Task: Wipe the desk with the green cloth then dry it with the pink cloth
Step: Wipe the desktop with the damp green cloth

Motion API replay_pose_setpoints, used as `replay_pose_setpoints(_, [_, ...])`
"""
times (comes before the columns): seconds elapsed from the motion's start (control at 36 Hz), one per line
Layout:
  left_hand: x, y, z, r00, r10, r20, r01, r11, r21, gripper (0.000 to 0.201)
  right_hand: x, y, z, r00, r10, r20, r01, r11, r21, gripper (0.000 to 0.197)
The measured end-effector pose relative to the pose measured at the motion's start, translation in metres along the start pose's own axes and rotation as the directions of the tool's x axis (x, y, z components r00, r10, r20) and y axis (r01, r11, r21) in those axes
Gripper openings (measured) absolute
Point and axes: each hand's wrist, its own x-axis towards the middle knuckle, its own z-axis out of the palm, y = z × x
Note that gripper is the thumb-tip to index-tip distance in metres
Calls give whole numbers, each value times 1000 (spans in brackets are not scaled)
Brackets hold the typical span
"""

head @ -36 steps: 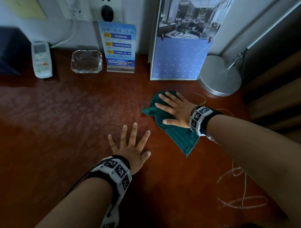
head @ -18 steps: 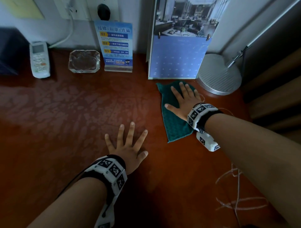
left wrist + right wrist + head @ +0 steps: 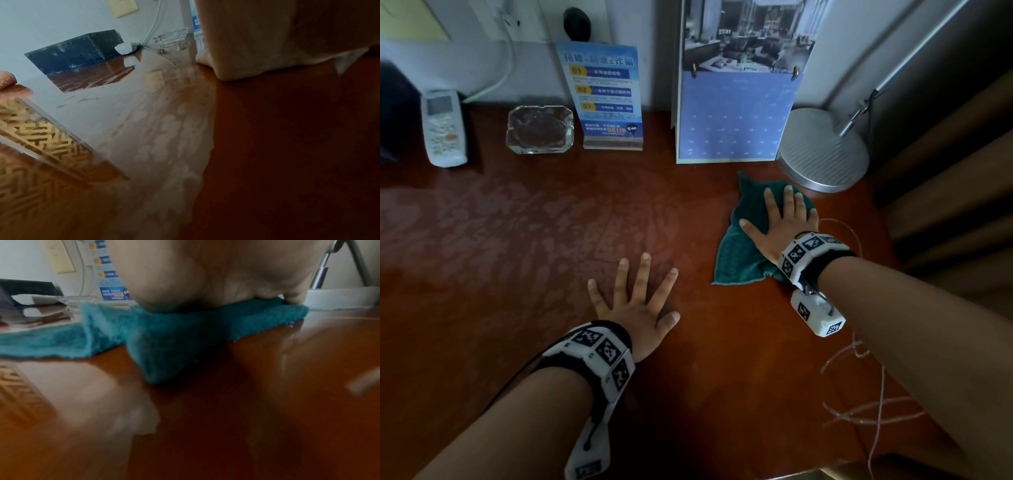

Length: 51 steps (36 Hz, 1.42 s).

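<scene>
Here the right hand [image 3: 782, 222] lies flat on the green cloth [image 3: 739, 253], its fingers [image 3: 788, 197] straight and slightly spread, pressing the cloth onto the reddish-brown table [image 3: 517, 274]. The cloth sits rumpled at the far right of the table, its far corner just in front of the blue calendar [image 3: 736, 116] and its right edge near the round silver lamp base [image 3: 822, 150]. From the right wrist view the palm bears down on the cloth [image 3: 185, 331], which is folded over itself with one flap trailing left, and small droplets sit on the wood beside its edge.

The left hand [image 3: 635, 305] rests palm down on the bare table, well apart from the cloth, fingers [image 3: 641, 270] stretched and fanned wide, holding nothing. Pale smeared patches cover the wood to its left and beyond it.

Along the back wall stand a white remote control [image 3: 443, 128], a glass ashtray [image 3: 539, 128], and a blue notice card [image 3: 606, 96] in a clear stand. A thin clear cable [image 3: 873, 404] loops on the table near the right forearm. A black box [image 3: 72, 52] stands at the table's far left corner
</scene>
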Motion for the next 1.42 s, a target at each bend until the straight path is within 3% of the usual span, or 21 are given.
replay_pose_setpoints(0.19, [-3, 1, -3, 1000, -3, 26, 3, 1000, 3, 61, -16, 5, -2, 998, 20, 67, -16, 999, -51, 88])
replay_pose_setpoints(0.31, [-4, 1, -5, 999, -2, 35, 2, 1000, 3, 62, -20, 8, -3, 990, -141, -10, 140, 987, -85, 90])
replay_pose_setpoints(0.44, [-4, 2, -5, 999, -9, 35, 9, 1000, 8, 62, -20, 15, 3, 976, -210, 57, 210, 978, 18, 100])
replay_pose_setpoints(0.86, [-9, 4, -10, 999, -15, 51, 14, 1000, 17, 61, -76, 13, 32, 995, 83, 53, -90, 984, 151, 106])
replay_pose_setpoints(1.42, [-15, 5, -4, 998, -9, -64, 10, 1000, 14, 60, -176, 4, 67, 982, 175, 71, -185, 968, 171, 107])
